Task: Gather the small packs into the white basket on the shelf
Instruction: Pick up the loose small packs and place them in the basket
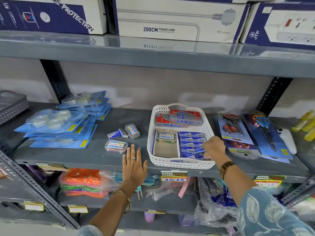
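— Where on the shelf (81, 155)?
— Loose on the grey deck, left of the white basket (181, 163): two small blue staple packs (118, 133) side by side, touching a clear lidded case (132, 131), with a second clear case (116, 146) just in front. More blue packs stacked in rows in the basket's right compartment (191, 143); a third clear case (166, 137) in the cardboard tray at its left; red-and-silver Softek boxes (185, 118) across the back.
— And the hands?
— Left hand (134, 165) flat, palm down, fingers straight and slightly spread, resting near the shelf's front edge, just beside the nearer clear case, gripping nothing. Right hand (214, 147) reached into the basket's right front corner, knuckles up, fingers curled down onto the stacked packs; pinched on one or not, cannot tell.
— Around that?
— Blue tape blister cards (56, 126) stacked at left, scissor packs (238, 132) right of the basket.
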Demonstrator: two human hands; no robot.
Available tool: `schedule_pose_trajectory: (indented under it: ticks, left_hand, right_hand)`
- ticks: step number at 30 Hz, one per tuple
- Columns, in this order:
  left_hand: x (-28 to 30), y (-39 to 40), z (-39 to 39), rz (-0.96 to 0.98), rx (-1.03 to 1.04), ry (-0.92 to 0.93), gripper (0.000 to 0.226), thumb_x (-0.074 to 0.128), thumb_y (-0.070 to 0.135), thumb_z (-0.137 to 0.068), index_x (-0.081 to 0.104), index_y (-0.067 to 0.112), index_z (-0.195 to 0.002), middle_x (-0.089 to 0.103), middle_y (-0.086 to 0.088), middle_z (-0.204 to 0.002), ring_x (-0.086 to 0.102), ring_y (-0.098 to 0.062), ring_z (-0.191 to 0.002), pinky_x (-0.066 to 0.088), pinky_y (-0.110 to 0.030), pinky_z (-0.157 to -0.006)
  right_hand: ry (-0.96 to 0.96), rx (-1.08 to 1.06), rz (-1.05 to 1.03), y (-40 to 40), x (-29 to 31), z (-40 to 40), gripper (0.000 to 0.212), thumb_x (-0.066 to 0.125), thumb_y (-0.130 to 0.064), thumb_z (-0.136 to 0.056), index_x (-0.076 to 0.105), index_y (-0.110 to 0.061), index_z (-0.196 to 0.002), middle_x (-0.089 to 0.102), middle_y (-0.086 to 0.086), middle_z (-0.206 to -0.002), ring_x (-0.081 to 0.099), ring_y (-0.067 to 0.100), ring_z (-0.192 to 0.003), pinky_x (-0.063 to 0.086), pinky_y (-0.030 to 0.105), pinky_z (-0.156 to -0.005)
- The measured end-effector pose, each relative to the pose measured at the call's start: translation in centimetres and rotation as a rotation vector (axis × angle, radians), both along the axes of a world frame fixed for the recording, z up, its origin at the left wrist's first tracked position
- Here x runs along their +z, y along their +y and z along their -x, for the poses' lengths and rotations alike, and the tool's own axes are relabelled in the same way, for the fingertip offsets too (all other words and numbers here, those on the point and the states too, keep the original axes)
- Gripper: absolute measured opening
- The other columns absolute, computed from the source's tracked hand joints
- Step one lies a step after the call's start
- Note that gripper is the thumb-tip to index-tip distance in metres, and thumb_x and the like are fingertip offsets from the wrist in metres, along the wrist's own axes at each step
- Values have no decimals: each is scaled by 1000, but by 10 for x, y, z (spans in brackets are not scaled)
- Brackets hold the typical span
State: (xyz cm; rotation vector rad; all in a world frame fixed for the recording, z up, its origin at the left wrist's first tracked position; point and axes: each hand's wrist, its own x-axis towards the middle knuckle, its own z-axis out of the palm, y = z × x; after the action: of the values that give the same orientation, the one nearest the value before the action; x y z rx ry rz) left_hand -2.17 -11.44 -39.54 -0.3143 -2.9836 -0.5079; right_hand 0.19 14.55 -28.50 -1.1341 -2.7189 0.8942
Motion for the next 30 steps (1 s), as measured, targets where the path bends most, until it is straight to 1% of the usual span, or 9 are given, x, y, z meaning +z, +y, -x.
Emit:
schedule_pose_trajectory:
  ticks: [2, 6, 9, 12, 16, 20, 24, 27, 30]
  left_hand:
    - [0, 0, 0, 1, 1, -4, 90, -10, 51, -72, 15, 7, -146, 2, -16, -156, -2, -32, -144, -4, -43, -116]
    - [1, 0, -1, 0, 1, 0, 90, -10, 51, -71, 16, 7, -146, 2, -16, -156, -1, -32, -144, -4, -43, -116]
    - [1, 0, -1, 11, 2, 2, 90, -10, 51, -71, 16, 7, -146, 2, -16, -156, -1, -32, -144, -5, -43, -115]
    - [1, 0, -1, 18, 2, -3, 91, -11, 51, -71, 14, 7, -146, 1, -15, -156, -2, -32, -144, -6, -43, -115]
    - [5, 1, -2, 48, 7, -22, 93, -18, 50, -67, 6, 9, -147, -6, -15, -157, -8, -31, -144, -9, -41, -114]
    - [6, 1, -2, 42, 9, -12, 93, -16, 51, -68, 8, 9, -147, -5, -15, -156, -6, -31, -144, -6, -43, -116]
    - [5, 1, -2, 58, 14, -29, 92, -16, 51, -69, 8, 9, -147, -5, -15, -157, -7, -30, -144, -8, -41, -115]
    - [6, -3, -1, 85, 23, 7, 83, -5, 52, -85, 33, 4, -140, 21, -21, -152, 19, -36, -141, 2, -42, -117]
    - [9, -14, 3, 85, 51, -5, 80, -1, 51, -93, 52, 1, -127, 46, -23, -139, 46, -39, -127, 16, -46, -106]
  right_hand:
    - [-35, 27, -57, 0, -3, 0, 18, 54, -2, -87, 61, 6, -101, 66, 24, -111, 65, 37, -101, 52, 34, -76]
    - [-112, 107, -217, -3, -6, -3, 27, 56, -5, -88, 57, 3, -114, 65, 21, -116, 64, 34, -106, 54, 36, -85]
    - [-132, 211, -286, -8, -8, -1, 24, 55, -4, -89, 58, 1, -113, 66, 20, -114, 65, 32, -105, 54, 35, -86]
    - [-191, 371, -282, -17, -6, 5, 6, 60, -7, -87, 63, -3, -90, 67, 18, -101, 65, 31, -106, 52, 34, -87]
    - [-209, 488, -269, -23, -4, 7, 33, 68, -9, -83, 60, -1, -114, 65, 15, -119, 62, 29, -110, 50, 33, -91]
    - [-190, 551, -326, -20, -8, 8, 24, 59, 3, -86, 60, -1, -109, 64, 18, -119, 64, 29, -107, 52, 35, -92]
    - [-175, 582, -329, -19, -7, 9, 20, 55, 2, -88, 60, -2, -107, 63, 18, -119, 65, 31, -105, 53, 39, -95]
    - [-181, 586, -320, -19, -6, 11, 23, 56, 0, -89, 59, -1, -111, 63, 18, -118, 66, 31, -104, 53, 38, -94]
    - [-166, 577, -332, -25, 3, 16, 28, 60, 2, -85, 59, -3, -113, 64, 17, -116, 64, 30, -104, 51, 36, -91]
